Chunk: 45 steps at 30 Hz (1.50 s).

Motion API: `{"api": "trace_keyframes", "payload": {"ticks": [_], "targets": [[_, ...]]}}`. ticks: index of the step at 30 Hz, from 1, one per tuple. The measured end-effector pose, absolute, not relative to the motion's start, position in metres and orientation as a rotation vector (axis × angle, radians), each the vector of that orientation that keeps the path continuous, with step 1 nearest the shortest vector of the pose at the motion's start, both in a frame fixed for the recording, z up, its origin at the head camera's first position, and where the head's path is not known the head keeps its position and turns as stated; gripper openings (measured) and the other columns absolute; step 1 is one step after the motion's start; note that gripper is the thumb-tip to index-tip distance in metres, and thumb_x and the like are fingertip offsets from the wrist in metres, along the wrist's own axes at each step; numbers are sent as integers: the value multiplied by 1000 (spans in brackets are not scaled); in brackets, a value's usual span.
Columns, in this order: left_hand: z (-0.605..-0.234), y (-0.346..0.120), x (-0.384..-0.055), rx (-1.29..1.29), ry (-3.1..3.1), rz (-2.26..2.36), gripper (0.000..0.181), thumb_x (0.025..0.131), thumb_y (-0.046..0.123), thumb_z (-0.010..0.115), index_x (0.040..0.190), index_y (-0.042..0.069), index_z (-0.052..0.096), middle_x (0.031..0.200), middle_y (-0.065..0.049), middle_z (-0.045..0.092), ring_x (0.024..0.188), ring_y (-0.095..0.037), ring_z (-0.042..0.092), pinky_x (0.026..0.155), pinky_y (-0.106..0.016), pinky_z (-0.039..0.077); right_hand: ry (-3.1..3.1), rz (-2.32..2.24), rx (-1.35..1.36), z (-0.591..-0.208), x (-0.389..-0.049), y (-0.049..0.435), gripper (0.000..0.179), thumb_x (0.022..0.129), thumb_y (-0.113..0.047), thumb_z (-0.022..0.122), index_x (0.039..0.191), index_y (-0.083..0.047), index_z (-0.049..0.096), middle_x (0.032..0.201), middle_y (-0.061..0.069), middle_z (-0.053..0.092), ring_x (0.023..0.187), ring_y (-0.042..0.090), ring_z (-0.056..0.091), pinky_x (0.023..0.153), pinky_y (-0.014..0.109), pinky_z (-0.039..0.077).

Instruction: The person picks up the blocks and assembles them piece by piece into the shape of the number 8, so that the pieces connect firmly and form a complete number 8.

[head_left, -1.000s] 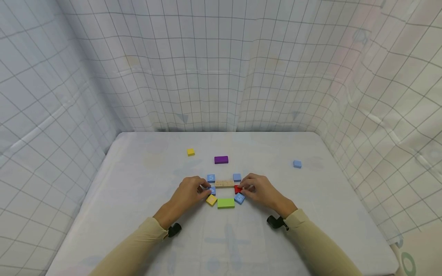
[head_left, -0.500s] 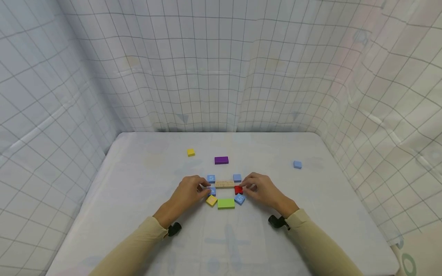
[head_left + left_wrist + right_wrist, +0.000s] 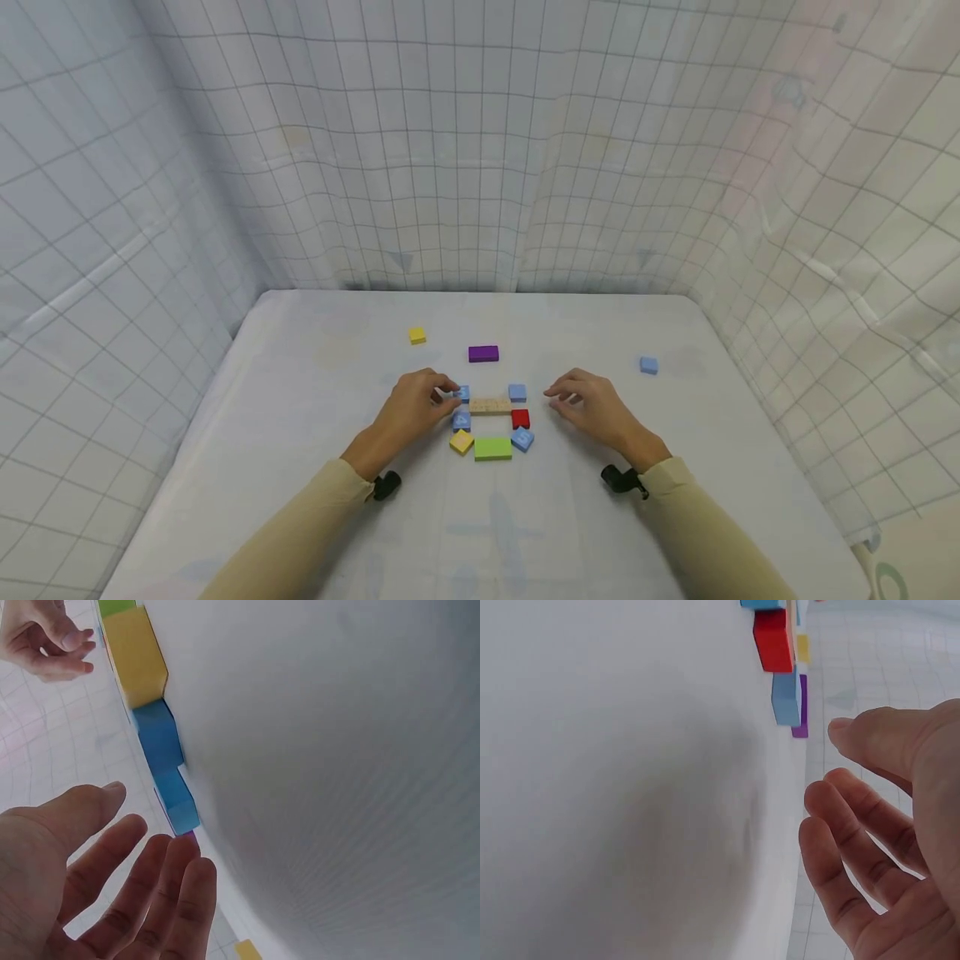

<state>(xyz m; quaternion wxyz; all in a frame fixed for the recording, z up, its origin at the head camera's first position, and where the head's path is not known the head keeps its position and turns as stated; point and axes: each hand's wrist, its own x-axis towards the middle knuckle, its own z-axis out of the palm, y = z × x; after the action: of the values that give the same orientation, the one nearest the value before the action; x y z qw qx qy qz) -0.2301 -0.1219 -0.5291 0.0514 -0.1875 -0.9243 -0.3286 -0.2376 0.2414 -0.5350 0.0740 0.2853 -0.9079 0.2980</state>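
In the head view my left hand [image 3: 420, 408] hovers just left of a blue square block [image 3: 465, 393], its fingertips overlapping the block's edge. The left wrist view shows that hand's fingers [image 3: 199, 892] loosely bent, holding nothing. My right hand [image 3: 592, 408] is a little way right of the red block [image 3: 521, 418] and a blue block [image 3: 517, 392], its fingers relaxed. A wooden strip [image 3: 490, 407] lies between the two sides. Below it, a second left-side blue block [image 3: 462, 421], a turned yellow block [image 3: 462, 442], a green block [image 3: 492, 449] and a turned blue block [image 3: 522, 439] form a curve.
Farther back lie a purple block [image 3: 483, 354] and a small yellow block [image 3: 417, 335]. A lone blue block [image 3: 648, 365] is off to the right. White cloth covers the table [image 3: 315, 358], with grid-patterned curtains [image 3: 480, 167] around its back and sides.
My right hand has let go of the red block and drawn back to the right. My left hand has shifted from the lower left blue block up to the one behind it.
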Motion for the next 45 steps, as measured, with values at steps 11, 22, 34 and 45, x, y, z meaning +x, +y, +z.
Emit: {"api": "trace_keyframes", "payload": {"ticks": [11,22,34,45], "targets": [[-524,-115,-239,-496,-2913,-957,22,104,17,91,123,8,87,114,-10,81,100,-21,82,92,-41,70,-2656,838,782,-533,-244,275,23,100,-1,90,121,-8,88,120,9,83,102,26,83,88,43,72],[-520,-112,-241,-485,-2935,-938,19,104,16,91,121,8,88,114,-8,84,99,-20,82,91,-41,70,-2535,827,750,-530,-250,305,22,97,7,89,116,-4,88,116,14,84,97,34,84,81,46,71],[-520,-110,-243,-474,-2944,-930,16,104,16,91,118,9,89,113,-7,86,97,-18,79,90,-41,68,-2490,796,644,-521,-256,335,22,95,8,90,113,-4,89,112,16,85,94,35,82,78,51,71],[-522,-109,-245,-430,-2980,-962,17,103,17,91,119,10,90,110,-5,86,94,-14,76,88,-38,67,-2606,826,427,-521,-266,372,21,101,3,86,122,0,87,122,27,80,106,45,80,88,59,70]]}}
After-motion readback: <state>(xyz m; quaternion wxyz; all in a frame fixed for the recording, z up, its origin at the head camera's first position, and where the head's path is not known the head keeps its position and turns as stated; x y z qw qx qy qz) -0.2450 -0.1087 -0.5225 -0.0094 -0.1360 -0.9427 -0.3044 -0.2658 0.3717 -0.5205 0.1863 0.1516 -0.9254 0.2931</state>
